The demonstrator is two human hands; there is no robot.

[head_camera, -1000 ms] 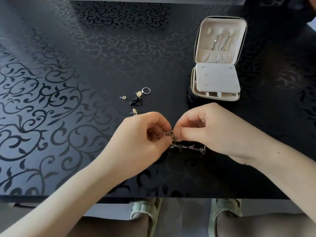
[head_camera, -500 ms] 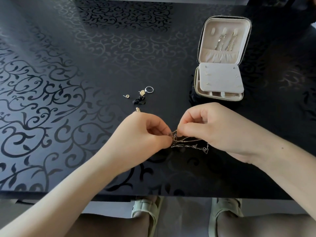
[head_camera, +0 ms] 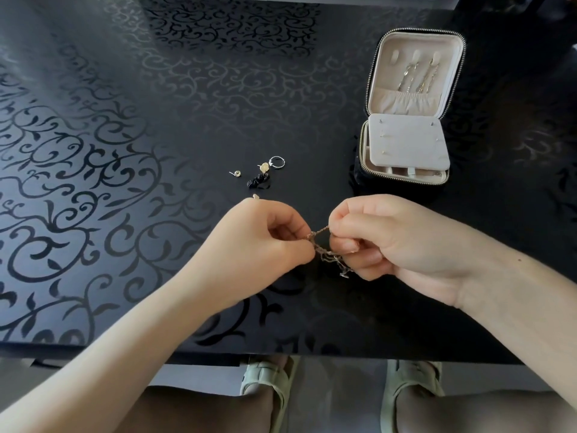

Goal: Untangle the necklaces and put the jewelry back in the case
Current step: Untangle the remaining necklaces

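Observation:
A tangle of thin gold and silver necklace chains (head_camera: 324,248) hangs between my two hands just above the black table. My left hand (head_camera: 265,245) pinches one end of the tangle with thumb and fingertips. My right hand (head_camera: 387,242) pinches the other side, with a clump of chain dangling below its fingers. The open jewelry case (head_camera: 406,120) stands at the far right, its beige lid upright with two chains hanging inside and a beige earring panel lying over the base.
Loose pieces lie beyond my left hand: a silver ring (head_camera: 277,161), a gold stud (head_camera: 264,166), a small stud (head_camera: 237,174), a black piece (head_camera: 257,181) and a gold bit (head_camera: 256,196). The table's front edge (head_camera: 281,354) runs above my knees.
The chain that trailed out flat to the right on the table is now gathered up and hangs in a clump under my right hand. Both hands keep their pinch.

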